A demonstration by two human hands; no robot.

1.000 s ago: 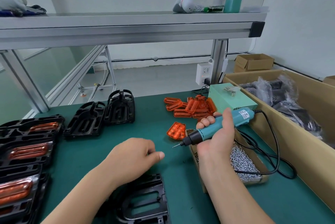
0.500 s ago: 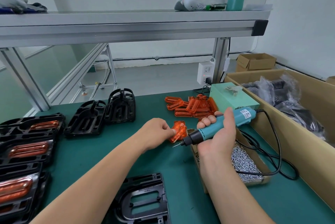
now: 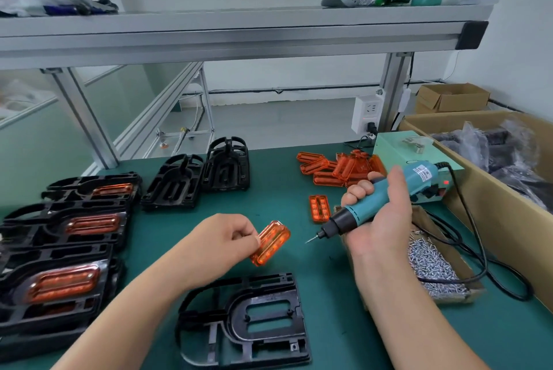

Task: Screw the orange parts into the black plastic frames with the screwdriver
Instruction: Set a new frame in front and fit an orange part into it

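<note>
My left hand (image 3: 220, 245) pinches an orange part (image 3: 270, 243) in the air, just above and behind a black plastic frame (image 3: 244, 320) lying flat at the near edge of the green mat. My right hand (image 3: 378, 217) grips the teal electric screwdriver (image 3: 386, 200), its bit pointing down-left toward the orange part without touching it. One loose orange part (image 3: 319, 208) lies beside the screwdriver. A pile of orange parts (image 3: 338, 167) sits farther back.
Black frames with orange parts fitted (image 3: 64, 250) are stacked at the left, and two bare frames (image 3: 197, 178) lie behind them. A cardboard tray of screws (image 3: 434, 268) and the screwdriver's cable (image 3: 478, 250) lie at the right, next to a large cardboard box (image 3: 508, 208).
My left hand reached to the loose orange parts, took one, and brought it back toward the near black frame. My right hand with the screwdriver stayed nearly still.
</note>
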